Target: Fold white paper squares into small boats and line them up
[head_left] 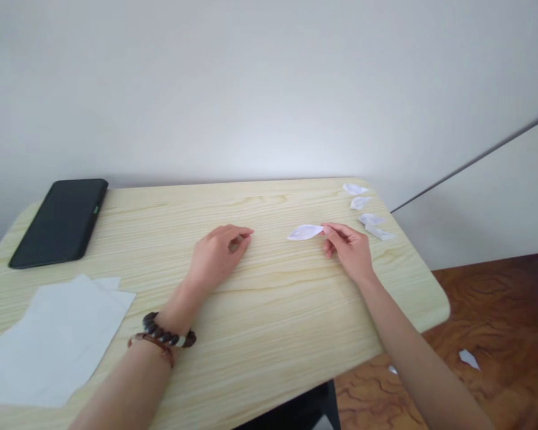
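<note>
Between the thumb and fingers of my right hand [348, 248] is one end of a small folded white paper piece [305, 232], pointed at its far end and held over the right half of the table. My left hand [219, 254] rests on the wood to the left of it, thumb and index tips brought together in a loop. Nothing shows between those fingertips. Several similar folded paper pieces [361, 203] lie along the table's right edge, just beyond my right hand.
Loose white paper sheets [67, 334] overlap at the front left of the table [260, 334]. A black tablet-like device [63, 221] lies behind them. The wall [233, 89] borders the back edge. A paper scrap [468, 359] lies on the brown floor [511, 310] at right.
</note>
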### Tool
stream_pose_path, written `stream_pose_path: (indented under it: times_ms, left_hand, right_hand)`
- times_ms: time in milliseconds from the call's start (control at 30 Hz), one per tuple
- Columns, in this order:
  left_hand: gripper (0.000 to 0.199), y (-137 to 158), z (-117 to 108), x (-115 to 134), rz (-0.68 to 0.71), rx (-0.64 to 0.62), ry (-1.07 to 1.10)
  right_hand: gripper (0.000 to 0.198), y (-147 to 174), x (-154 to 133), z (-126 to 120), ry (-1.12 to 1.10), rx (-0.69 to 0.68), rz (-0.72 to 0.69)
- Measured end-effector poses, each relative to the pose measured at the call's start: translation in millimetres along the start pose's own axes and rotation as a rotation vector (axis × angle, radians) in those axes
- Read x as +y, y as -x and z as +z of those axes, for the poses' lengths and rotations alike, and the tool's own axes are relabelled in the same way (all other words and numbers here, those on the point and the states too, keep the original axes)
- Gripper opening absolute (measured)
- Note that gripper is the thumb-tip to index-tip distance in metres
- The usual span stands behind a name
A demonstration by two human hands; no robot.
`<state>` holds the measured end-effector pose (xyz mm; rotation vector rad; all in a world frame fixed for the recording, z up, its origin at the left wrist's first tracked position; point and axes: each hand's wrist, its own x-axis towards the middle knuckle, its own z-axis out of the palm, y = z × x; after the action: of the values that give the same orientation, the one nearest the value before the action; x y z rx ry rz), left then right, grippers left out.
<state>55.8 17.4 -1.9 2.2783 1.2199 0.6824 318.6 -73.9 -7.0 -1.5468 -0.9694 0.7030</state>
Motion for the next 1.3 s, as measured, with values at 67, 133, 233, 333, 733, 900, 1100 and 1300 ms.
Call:
stream_pose_path:
  times_ms: [67, 133, 233, 333, 733, 900, 1100, 1300]
  left_hand:
    - [0.025, 2, 9, 7, 0.096, 0.023, -0.064]
    - [0.025, 3, 17, 13, 0.195, 0.032, -0.09]
    - [0.027, 3, 26, 22, 0.266, 0.016, -0.163]
    - [0.034, 3, 31, 29, 0.299, -0.039, -0.253]
    - [0.047, 1, 36, 36, 0.315, -0.13, -0.355]
    - [0.047, 2, 38, 35, 0.335, -0.102, -0.376]
    - [0.047, 2, 38, 37, 0.333, -0.122, -0.376]
    - [0.05, 12, 18, 21, 0.197, -0.073, -0.442]
  right_hand:
    - [0.033, 11, 7, -23, 0.015, 0.114, 0.008]
    - [0.035, 22, 12, -47, 0.029, 0.225, 0.027]
    - [0.039, 36, 19, -82, 0.106, 0.367, 0.047]
    - [0.042, 42, 27, -115, 0.161, 0.464, 0.05]
    - [0.056, 31, 42, -143, 0.356, 0.555, 0.035]
    - [0.036, 39, 32, -111, 0.611, 0.529, -0.198]
    - [0.023, 33, 14, -48, 0.623, 0.215, -0.34]
    - [0.022, -2, -4, 46, 0.577, -0.185, -0.455]
